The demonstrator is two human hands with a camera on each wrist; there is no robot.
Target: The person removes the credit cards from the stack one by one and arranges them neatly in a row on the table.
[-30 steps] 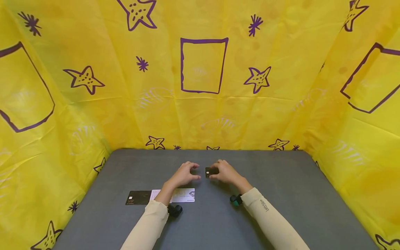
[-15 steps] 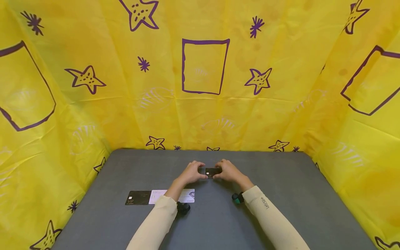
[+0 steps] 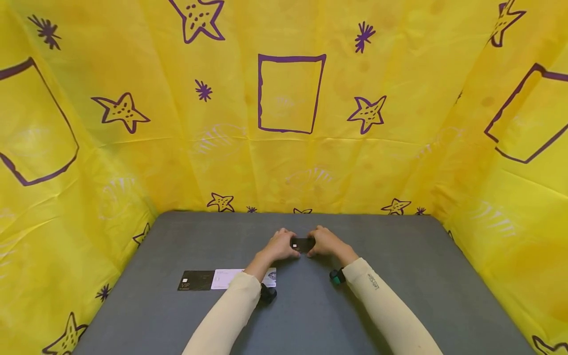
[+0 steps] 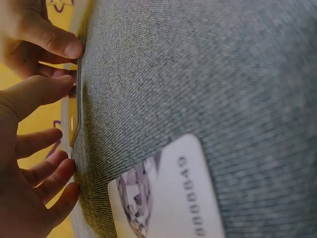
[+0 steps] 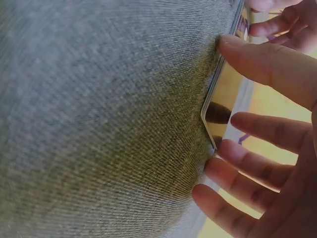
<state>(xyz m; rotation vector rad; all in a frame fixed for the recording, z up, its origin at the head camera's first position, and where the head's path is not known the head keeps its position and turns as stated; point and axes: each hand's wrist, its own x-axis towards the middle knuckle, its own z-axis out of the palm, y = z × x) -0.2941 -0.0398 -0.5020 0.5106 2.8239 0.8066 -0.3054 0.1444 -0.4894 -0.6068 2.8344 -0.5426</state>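
A yellow printed backdrop (image 3: 288, 167) encloses a grey surface (image 3: 443, 276). The left sleeve (image 3: 224, 315) crosses a row laid on it: a black VIP card (image 3: 195, 280), then a white card (image 3: 225, 279) and a gem-printed card (image 3: 271, 277), both partly hidden. Farther back, the left hand (image 3: 279, 245), apart from the dark stack (image 3: 303, 245) a second ago, has reached its left end; the right hand (image 3: 327, 244) is at the other. Both hands' fingers appear to grip it, thumbs at the near edge, so it seems steadied from both ends. Whether it rests on the surface or just above, I cannot tell.
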